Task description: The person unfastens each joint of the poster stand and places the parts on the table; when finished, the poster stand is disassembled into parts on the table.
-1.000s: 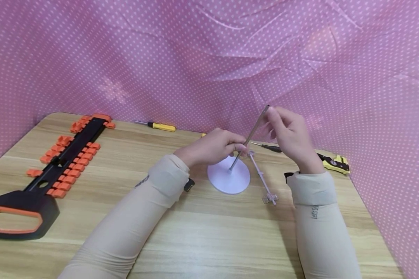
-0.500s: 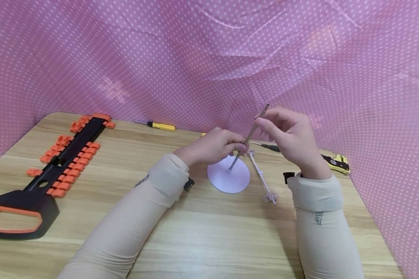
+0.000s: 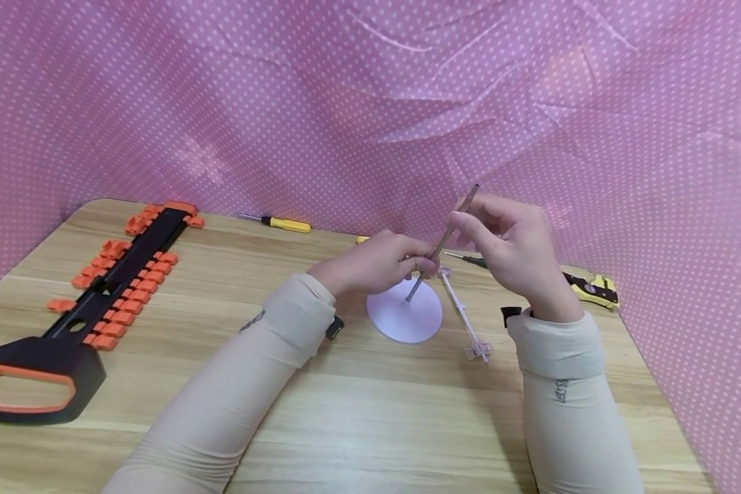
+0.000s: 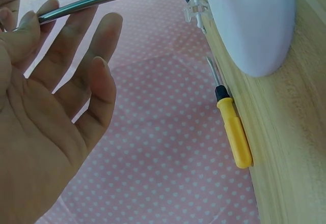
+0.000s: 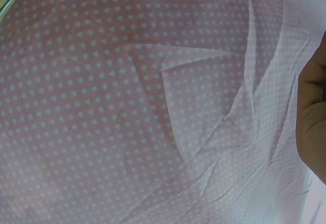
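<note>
A slim metal rod [image 3: 446,235] stands slanted in the middle of a round white base [image 3: 401,322] on the table. My left hand [image 3: 377,264] pinches the rod partway up with thumb and finger; in the left wrist view, other fingers of this hand [image 4: 46,117] are spread below the rod. Near the rod's upper end, the thumb and fingers of my right hand [image 3: 515,243] hold it, the top sticking out above them. A collar joins rod and base [image 4: 254,35] in the left wrist view. The right wrist view catches only part of the right hand [image 5: 313,117].
Right of the base lies a thin white stick [image 3: 461,312] with clear end pieces. A yellow-handled screwdriver [image 3: 289,224], a dark screwdriver [image 3: 469,259] and a yellow-black hand tool [image 3: 593,289] line the back. A black rack with orange clips [image 3: 120,274] lies left. Pink dotted cloth surrounds the table.
My right hand has slid from the rod's tip to a little lower down, baring the top end. The left hand and base have stayed put.
</note>
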Tool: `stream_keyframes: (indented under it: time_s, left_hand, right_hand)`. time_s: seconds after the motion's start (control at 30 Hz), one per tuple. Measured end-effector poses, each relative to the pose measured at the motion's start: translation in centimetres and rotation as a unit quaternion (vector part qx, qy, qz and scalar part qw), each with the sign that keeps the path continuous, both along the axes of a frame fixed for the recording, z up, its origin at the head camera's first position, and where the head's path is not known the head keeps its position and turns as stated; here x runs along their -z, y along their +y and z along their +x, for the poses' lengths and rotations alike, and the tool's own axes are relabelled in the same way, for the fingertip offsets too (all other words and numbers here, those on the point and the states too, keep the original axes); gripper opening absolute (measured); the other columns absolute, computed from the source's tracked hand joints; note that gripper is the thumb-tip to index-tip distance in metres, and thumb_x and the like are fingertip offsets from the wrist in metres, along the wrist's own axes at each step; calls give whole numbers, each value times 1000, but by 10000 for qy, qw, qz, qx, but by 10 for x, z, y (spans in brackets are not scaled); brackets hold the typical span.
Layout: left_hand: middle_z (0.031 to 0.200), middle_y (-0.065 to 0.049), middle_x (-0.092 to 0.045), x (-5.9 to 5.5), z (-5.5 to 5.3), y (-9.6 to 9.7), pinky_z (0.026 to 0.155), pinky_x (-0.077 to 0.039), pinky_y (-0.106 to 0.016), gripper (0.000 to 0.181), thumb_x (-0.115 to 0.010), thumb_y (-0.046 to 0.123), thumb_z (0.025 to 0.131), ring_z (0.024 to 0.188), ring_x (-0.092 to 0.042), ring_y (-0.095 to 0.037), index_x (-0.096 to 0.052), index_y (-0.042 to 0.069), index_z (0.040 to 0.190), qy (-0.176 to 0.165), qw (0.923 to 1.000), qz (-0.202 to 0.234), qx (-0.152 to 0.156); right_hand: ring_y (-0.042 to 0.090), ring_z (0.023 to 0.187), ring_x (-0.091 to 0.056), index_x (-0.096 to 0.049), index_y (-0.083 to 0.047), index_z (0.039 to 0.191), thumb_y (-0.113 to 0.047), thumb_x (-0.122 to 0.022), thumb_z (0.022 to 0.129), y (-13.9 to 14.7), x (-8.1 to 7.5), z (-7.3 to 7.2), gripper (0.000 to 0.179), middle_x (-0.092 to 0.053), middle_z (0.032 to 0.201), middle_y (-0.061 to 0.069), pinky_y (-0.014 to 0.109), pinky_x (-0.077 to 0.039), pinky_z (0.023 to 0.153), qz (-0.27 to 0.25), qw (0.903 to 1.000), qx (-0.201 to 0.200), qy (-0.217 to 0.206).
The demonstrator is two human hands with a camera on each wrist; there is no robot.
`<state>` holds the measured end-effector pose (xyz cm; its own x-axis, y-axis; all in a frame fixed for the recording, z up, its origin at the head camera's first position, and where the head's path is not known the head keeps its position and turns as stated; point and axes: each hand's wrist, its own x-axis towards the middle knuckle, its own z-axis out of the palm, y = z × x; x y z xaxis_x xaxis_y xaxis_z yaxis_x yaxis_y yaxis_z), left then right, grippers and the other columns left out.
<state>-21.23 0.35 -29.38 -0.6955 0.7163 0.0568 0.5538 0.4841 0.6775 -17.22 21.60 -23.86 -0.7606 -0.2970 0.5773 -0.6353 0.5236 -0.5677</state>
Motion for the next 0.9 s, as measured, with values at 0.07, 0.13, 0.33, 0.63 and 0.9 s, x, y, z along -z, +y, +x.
stream_keyframes:
  time_s: [0.07,0.13,0.33,0.63,0.9]
  left_hand:
    - [115,-1,-79,1,0,0,81,-50,-34,26,-53,28,113,92,-66,-18,-76,23,125,-27,10000,-18,12]
    - [117,1,-79,2,-1,0,85,-52,-33,26,-54,28,112,96,-67,-13,-75,24,126,-4,10000,-90,25]
    - [128,2,-74,10,-3,-1,99,-54,-38,24,-63,34,108,115,-68,-15,-70,22,128,-109,9968,-760,220]
    - [149,-10,-62,23,-1,-3,119,-44,-48,63,-84,31,94,141,-57,-28,-56,16,149,-465,9876,-1479,239]
    - [140,-7,-68,29,-1,-2,114,-48,-41,65,-91,26,85,130,-62,-23,-62,15,142,-193,9859,-1645,239]
  right_hand:
    - [9,61,-59,-79,-3,98,-4,-74,99,0,0,0,6,-72,76,9,19,-46,56,12,10000,34,-29]
    - [8,63,-62,-80,-3,98,-5,-74,99,0,0,0,6,-73,77,5,19,-47,56,30,10000,59,-38]
    - [14,67,-68,-82,-7,96,-6,-75,98,0,-1,0,7,-73,79,-15,19,-51,61,6,10000,-1,-64]
    - [6,64,-63,-84,-8,93,-3,-76,97,0,-2,0,11,-72,78,-15,18,-48,57,59,9999,-140,15]
    - [6,64,-64,-84,-7,94,-1,-76,97,0,-3,1,10,-72,79,-14,17,-49,57,48,9998,-170,11]
